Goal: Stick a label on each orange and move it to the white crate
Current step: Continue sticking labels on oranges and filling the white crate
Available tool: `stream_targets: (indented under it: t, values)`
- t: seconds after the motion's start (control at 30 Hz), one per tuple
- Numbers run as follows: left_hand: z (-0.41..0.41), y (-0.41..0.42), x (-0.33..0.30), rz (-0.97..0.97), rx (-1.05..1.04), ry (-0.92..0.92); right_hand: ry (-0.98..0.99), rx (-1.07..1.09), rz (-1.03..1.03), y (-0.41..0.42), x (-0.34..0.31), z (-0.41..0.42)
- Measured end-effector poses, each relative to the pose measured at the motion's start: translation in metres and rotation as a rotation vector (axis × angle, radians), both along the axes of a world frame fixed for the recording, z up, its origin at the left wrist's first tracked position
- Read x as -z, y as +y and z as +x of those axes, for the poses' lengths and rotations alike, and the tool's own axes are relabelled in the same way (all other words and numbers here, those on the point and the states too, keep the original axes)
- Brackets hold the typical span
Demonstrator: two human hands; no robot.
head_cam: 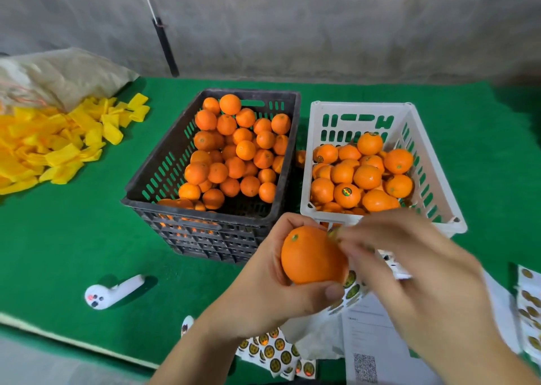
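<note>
Green mat [87, 238]: left hand [272, 282] grips orange [311, 255] steady near white crate [319, 209]; right hand [409, 267] pinches label [333, 234] onto it.

Both forearms bare, reaching in from bottom edge, meeting near centre. My left hand [281, 273] raised, palm facing right, fingers curled over top of orange [311, 255], thumb pressed under it. My right hand [409, 267] crosses from lower right, back of hand up, motion-blurred. Its fingertips [341, 235] bunched together at orange's upper right side, pinching small label [333, 234], barely visible. Hands nearly touching.
</note>
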State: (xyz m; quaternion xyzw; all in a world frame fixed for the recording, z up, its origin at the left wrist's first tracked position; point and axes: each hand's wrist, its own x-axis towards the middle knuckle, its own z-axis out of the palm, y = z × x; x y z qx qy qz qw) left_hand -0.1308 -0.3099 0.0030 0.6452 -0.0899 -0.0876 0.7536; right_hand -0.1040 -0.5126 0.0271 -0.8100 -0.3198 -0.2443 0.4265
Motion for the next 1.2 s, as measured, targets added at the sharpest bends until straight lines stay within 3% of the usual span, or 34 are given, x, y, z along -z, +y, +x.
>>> stream_targets:
  t: [0.27,0.4,0.5,0.57,0.7,0.8,0.9,0.97,1.1,1.2]
  values:
    - [0.001,-0.002,0.005,-0.087,-0.021,0.141,0.186,-0.183,-0.397,-0.012,0.012,0.004]
    - [0.004,-0.002,0.006,-0.063,0.079,0.120,0.372,-0.133,-0.140,-0.012,0.014,0.001]
    - [0.005,-0.005,0.005,-0.100,0.185,0.054,0.370,-0.150,-0.206,-0.002,0.016,0.022]
    - [0.007,-0.009,0.005,-0.105,0.238,-0.013,0.572,-0.086,-0.202,-0.004,0.021,0.035]
    - [0.018,-0.014,0.002,-0.107,0.224,0.006,0.379,0.145,0.120,-0.033,0.010,0.051]
    - [0.029,-0.003,0.006,-0.032,0.111,0.036,0.484,0.289,0.056,-0.046,0.010,0.078]
    - [0.049,0.016,0.009,-0.018,0.017,0.034,0.905,-0.124,0.270,-0.048,0.020,0.087]
    - [0.067,0.030,0.012,0.041,0.007,0.050,1.024,-0.330,0.321,-0.044,0.031,0.085]
    - [0.113,0.056,0.019,0.227,0.073,-0.003,0.875,-0.164,0.415,-0.031,0.050,0.092]
    - [0.171,0.074,0.027,0.236,-0.198,-0.015,0.920,-0.114,0.622,-0.036,0.056,0.104]
